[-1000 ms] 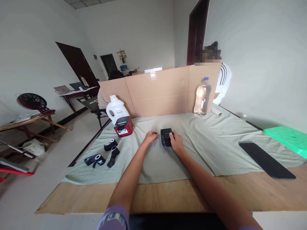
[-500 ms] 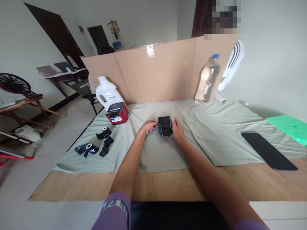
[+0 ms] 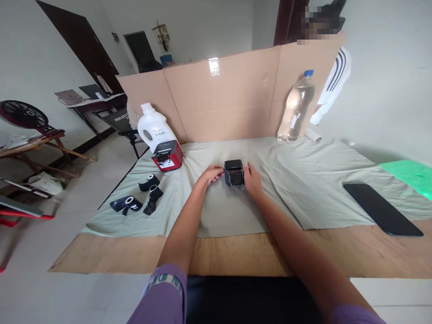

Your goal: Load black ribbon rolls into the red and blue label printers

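A small black box-shaped printer point(image 3: 234, 173) stands on the cloth in front of me, its front dark and glossy. My left hand point(image 3: 213, 173) is closed, with bent fingers and the fingertips at the printer's left side. Against the right side lies my right hand point(image 3: 251, 179), its fingers pointing away from me and gripping that edge. The far fingers of both hands are partly hidden. To the left lie several black rolls with white cores, one of them a loose-ended roll point(image 3: 153, 198). Behind them, a red and black printer point(image 3: 173, 158) sits before a white jug point(image 3: 157, 128).
A cardboard panel point(image 3: 222, 103) rises along the back. At its right end a clear bottle with a blue cap point(image 3: 297, 108) leans near a white tube point(image 3: 313, 135). A black phone-like slab point(image 3: 381, 209) and green plastic point(image 3: 408, 176) lie right. Another person is behind the panel.
The view has tilted slightly, so everything sits a little higher and further right. Both hands stay at the printer's sides. The person behind the panel has shifted a little.
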Demonstrator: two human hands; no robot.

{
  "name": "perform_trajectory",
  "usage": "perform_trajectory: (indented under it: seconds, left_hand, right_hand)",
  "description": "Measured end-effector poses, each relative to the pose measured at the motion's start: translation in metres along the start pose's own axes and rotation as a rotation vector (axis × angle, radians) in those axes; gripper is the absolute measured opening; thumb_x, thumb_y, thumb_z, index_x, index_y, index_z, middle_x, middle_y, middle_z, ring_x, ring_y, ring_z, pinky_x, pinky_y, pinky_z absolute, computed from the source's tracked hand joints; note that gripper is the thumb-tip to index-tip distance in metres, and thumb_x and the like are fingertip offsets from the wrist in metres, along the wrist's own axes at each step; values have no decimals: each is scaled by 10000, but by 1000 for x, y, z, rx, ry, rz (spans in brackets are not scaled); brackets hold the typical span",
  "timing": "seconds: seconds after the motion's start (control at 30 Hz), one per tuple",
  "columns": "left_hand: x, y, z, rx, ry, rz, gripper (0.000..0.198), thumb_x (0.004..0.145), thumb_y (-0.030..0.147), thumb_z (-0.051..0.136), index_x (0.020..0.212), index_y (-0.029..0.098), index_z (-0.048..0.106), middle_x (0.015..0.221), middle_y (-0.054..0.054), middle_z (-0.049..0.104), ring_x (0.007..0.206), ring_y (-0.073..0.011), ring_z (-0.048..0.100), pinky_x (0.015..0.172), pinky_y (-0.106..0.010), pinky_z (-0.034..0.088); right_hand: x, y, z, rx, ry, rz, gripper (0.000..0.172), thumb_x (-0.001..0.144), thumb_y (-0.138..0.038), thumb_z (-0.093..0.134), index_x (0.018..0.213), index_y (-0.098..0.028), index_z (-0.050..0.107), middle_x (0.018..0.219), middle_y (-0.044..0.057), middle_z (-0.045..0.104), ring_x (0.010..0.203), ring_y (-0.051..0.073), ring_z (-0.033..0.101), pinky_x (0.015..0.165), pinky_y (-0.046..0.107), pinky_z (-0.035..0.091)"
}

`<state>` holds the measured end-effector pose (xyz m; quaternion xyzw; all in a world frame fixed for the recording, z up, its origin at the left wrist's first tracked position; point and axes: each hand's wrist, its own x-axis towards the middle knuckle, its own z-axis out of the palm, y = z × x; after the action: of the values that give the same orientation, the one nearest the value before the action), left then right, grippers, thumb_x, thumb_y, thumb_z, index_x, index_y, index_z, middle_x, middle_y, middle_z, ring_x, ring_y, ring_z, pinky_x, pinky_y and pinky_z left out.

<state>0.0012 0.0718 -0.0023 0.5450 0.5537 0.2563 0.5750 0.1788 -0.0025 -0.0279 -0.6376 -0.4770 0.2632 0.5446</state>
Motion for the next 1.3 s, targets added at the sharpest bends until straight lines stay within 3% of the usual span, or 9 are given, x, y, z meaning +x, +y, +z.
perform_trajectory:
  seconds: [0.1, 0.2, 0.43, 0.6, 0.73, 0.9, 1.07, 1.17, 1.3]
  left_hand:
    - [-3, -2, -1, -26, -30, 43, 443, 823, 230, 598, 1263, 197, 565, 671, 33, 572, 397, -32, 356, 379, -159, 121]
    - [-4, -3, -5, -55, -99, 61, 576, 859, 297, 583, 1423, 264, 467, 670, 28, 583, 403, -44, 362, 385, -151, 107]
    - [7, -1, -5, -152, -106, 70, 502, 899, 383, 581, 1372, 231, 516, 617, 51, 476, 390, -38, 296, 379, -144, 118]
    - [2, 2, -7, -177, -154, 81, 498, 818, 317, 678, 1291, 211, 566, 642, 51, 476, 420, -30, 315, 395, -139, 179]
    - [2, 5, -9, -137, -159, 67, 480, 791, 343, 715, 1238, 239, 574, 585, 85, 384, 407, -37, 306, 403, -143, 177]
    - [16, 12, -5, -60, -23, 95, 407, 773, 459, 758, 1044, 198, 603, 557, 98, 327, 407, -35, 277, 411, -164, 141]
    - [30, 16, 4, 69, 135, 96, 434, 851, 602, 609, 858, 169, 582, 521, 94, 302, 391, -57, 246, 413, -201, 156]
    - [30, 18, 5, 196, 213, 105, 408, 876, 564, 579, 809, 162, 588, 508, 71, 357, 403, -81, 294, 429, -221, 212]
    - [23, 29, 4, 391, 291, 245, 242, 841, 416, 663, 870, 175, 658, 610, 26, 535, 554, -113, 466, 530, -211, 328]
  right_hand:
    - [1, 0, 0, 9, 9, 1, 668, 954, -548, 397, 1430, -96, 523, 1252, 152, 686, 1295, 277, 547, 1121, 412, 360]
    - [1, -1, 0, 14, 13, 6, 651, 952, -538, 404, 1416, -101, 536, 1245, 154, 689, 1280, 282, 559, 1112, 421, 372]
    - [1, -1, -1, 55, 13, 30, 636, 936, -506, 440, 1403, -88, 546, 1205, 152, 707, 1216, 275, 607, 1080, 403, 412]
    - [1, 0, -1, 70, 17, 31, 638, 933, -507, 437, 1407, -94, 544, 1200, 146, 710, 1192, 269, 621, 1067, 402, 425]
    - [1, -1, -2, 47, 7, 30, 638, 929, -493, 436, 1409, -86, 546, 1229, 151, 697, 1213, 271, 607, 1073, 389, 417]
    - [1, 0, -2, 46, 14, 27, 621, 925, -502, 445, 1400, -118, 557, 1215, 139, 707, 1181, 273, 623, 1067, 398, 419]
    - [2, 2, 0, 43, 9, 12, 626, 923, -503, 430, 1403, -121, 553, 1188, 128, 718, 1116, 259, 649, 1028, 384, 443]
    - [2, 2, 0, 45, 3, 8, 633, 922, -494, 424, 1410, -109, 545, 1187, 133, 717, 1100, 255, 652, 1010, 372, 453]
    - [2, 4, 0, 38, -8, 6, 636, 926, -497, 410, 1424, -121, 529, 1188, 120, 717, 1100, 252, 649, 1029, 381, 438]
